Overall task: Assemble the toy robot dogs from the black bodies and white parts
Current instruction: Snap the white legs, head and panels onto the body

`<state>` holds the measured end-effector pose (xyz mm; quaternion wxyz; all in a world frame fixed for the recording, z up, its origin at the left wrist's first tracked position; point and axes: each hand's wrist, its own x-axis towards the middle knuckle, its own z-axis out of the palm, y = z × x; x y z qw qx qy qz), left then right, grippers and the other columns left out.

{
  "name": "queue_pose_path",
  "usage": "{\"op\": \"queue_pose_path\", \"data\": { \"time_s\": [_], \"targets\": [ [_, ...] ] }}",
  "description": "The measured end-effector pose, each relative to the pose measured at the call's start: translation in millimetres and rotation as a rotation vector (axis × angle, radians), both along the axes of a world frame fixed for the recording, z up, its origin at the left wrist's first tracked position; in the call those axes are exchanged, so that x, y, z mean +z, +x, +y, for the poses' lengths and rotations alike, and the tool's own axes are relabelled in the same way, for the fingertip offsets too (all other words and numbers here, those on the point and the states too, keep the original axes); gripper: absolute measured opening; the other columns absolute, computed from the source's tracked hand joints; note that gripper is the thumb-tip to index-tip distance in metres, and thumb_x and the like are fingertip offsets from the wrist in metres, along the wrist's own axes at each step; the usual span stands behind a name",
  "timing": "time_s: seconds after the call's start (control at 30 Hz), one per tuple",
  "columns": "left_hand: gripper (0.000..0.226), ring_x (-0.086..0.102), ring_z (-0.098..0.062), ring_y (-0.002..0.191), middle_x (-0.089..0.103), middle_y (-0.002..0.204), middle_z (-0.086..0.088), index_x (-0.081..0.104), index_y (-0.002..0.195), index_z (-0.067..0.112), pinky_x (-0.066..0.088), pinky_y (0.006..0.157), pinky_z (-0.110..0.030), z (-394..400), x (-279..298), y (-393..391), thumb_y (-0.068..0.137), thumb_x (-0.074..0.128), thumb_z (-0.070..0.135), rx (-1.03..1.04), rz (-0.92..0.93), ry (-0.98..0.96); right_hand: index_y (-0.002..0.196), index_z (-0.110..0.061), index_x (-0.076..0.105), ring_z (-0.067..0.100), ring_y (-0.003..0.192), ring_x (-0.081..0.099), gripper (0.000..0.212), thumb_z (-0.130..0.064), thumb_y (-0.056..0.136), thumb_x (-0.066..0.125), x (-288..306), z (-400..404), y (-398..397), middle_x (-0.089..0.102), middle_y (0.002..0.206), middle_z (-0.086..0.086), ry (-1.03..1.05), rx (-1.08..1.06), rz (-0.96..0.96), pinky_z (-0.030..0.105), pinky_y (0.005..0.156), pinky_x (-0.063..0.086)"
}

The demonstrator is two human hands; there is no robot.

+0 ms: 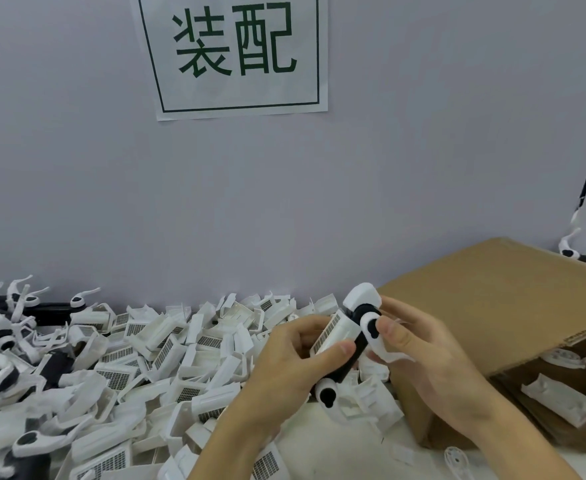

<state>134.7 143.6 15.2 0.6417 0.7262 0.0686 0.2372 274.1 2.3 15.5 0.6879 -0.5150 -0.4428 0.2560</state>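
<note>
Near edge: we see two hands, both on one toy robot dog (pixel 348 344) held just above the surface (pixel 322 434), centre-right. Left hand (pixel 291 358) is curled round the black body, thumb pressing a white grille part (pixel 334 332) against it. Right hand (pixel 419 344) pinches the dog's upper white leg piece (pixel 374 332), thumb on top, fingers curled beneath. The dog is tilted, one black-and-white joint low near the left wrist, one white rounded end (pixel 360 296) up top. So: one dog in hand, two hands gripping it.

Left and centre: a heap of loose white parts (pixel 167 351), grille shells mostly, too many and too overlapped for us to count.

Far left: several black bodies with white legs (pixel 4 375), at least three; exact count unclear.

Right: one cardboard box (pixel 492 306), open side facing us, with at least three white parts inside (pixel 558 396).

Far: one wall (pixel 284 202), one paper sign (pixel 236 53) with green characters.
</note>
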Motion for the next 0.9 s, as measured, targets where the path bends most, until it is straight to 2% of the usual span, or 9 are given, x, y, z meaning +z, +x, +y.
{"op": "queue_pose_path", "data": {
  "time_s": [0.07, 0.17, 0.3, 0.37, 0.47, 0.57, 0.67, 0.73, 0.9],
  "targets": [
    [0.027, 0.075, -0.031, 0.097, 0.078, 0.103, -0.007, 0.077, 0.107, 0.024, 0.060, 0.087, -0.046, 1, 2, -1, 0.081, 0.077, 0.032, 0.012, -0.018, 0.018, 0.126, -0.022, 0.070, 0.035, 0.115, 0.067, 0.066, -0.054, 0.071, 0.086, 1, 0, -3, 0.068, 0.125, 0.017, 0.000, 0.029, 0.037, 0.037, 0.089, 0.058],
    [0.030, 0.075, -0.029, 0.096, 0.079, 0.099, -0.007, 0.076, 0.109, 0.018, 0.061, 0.086, -0.041, 5, 4, -3, 0.081, 0.077, 0.029, 0.020, -0.002, 0.055, 0.124, -0.018, 0.072, 0.039, 0.115, 0.066, 0.073, -0.053, 0.063, 0.091, 0, 2, -6, 0.064, 0.125, 0.027, 0.022, 0.038, 0.093, 0.041, 0.091, 0.058],
    [0.022, 0.074, -0.019, 0.083, 0.079, 0.090, -0.007, 0.080, 0.104, 0.020, 0.059, 0.075, -0.029, 11, 5, -7, 0.083, 0.078, 0.025, -0.054, 0.029, 0.089, 0.129, -0.010, 0.068, 0.042, 0.119, 0.064, 0.069, -0.045, 0.073, 0.087, 0, 2, -8, 0.063, 0.129, 0.028, 0.042, 0.115, 0.128, 0.047, 0.101, 0.054],
    [0.019, 0.073, -0.016, 0.080, 0.077, 0.086, -0.006, 0.081, 0.103, 0.021, 0.058, 0.072, -0.029, 8, 6, -6, 0.085, 0.078, 0.024, -0.076, 0.005, 0.097, 0.131, -0.013, 0.067, 0.039, 0.121, 0.063, 0.065, -0.046, 0.077, 0.084, 1, 2, -8, 0.065, 0.129, 0.024, 0.029, 0.115, 0.112, 0.048, 0.103, 0.052],
    [0.015, 0.062, -0.014, 0.068, 0.068, 0.078, -0.014, 0.077, 0.098, 0.022, 0.053, 0.063, -0.033, -4, 2, 6, 0.086, 0.077, 0.030, 0.126, -0.091, 0.233, 0.128, -0.026, 0.068, 0.031, 0.115, 0.068, 0.055, -0.051, 0.080, 0.076, 0, 8, -10, 0.069, 0.127, 0.013, 0.027, -0.033, 0.154, 0.048, 0.100, 0.055],
    [0.019, 0.059, -0.017, 0.060, 0.065, 0.073, -0.001, 0.072, 0.094, 0.026, 0.053, 0.054, -0.037, -21, -5, 19, 0.081, 0.079, 0.038, 0.309, -0.134, 0.363, 0.121, -0.030, 0.067, 0.028, 0.104, 0.073, 0.055, -0.056, 0.073, 0.076, -3, 15, -17, 0.074, 0.117, 0.010, -0.017, -0.077, 0.173, 0.039, 0.083, 0.060],
    [0.029, 0.068, -0.012, 0.073, 0.071, 0.087, 0.008, 0.068, 0.103, 0.035, 0.058, 0.061, -0.032, -27, -8, 21, 0.076, 0.078, 0.044, 0.245, -0.080, 0.324, 0.109, -0.026, 0.073, 0.035, 0.100, 0.074, 0.037, -0.037, 0.075, 0.083, -6, 17, -17, 0.075, 0.110, 0.016, 0.017, -0.102, 0.216, 0.038, 0.074, 0.061],
    [0.026, 0.071, -0.011, 0.088, 0.074, 0.097, 0.006, 0.068, 0.104, 0.028, 0.057, 0.074, -0.026, -22, -7, 19, 0.083, 0.077, 0.041, 0.193, -0.053, 0.244, 0.108, -0.021, 0.076, 0.036, 0.100, 0.073, 0.033, -0.026, 0.075, 0.077, -6, 14, -11, 0.073, 0.111, 0.020, 0.065, -0.123, 0.227, 0.039, 0.076, 0.061],
    [0.022, 0.072, -0.009, 0.078, 0.077, 0.095, -0.003, 0.066, 0.106, 0.015, 0.050, 0.067, -0.015, -12, -2, 14, 0.092, 0.070, 0.031, 0.194, 0.103, 0.087, 0.112, -0.019, 0.075, 0.030, 0.100, 0.073, 0.037, -0.021, 0.075, 0.076, -2, 9, -8, 0.074, 0.112, 0.014, 0.131, -0.106, 0.171, 0.037, 0.078, 0.060]
  ]
}}
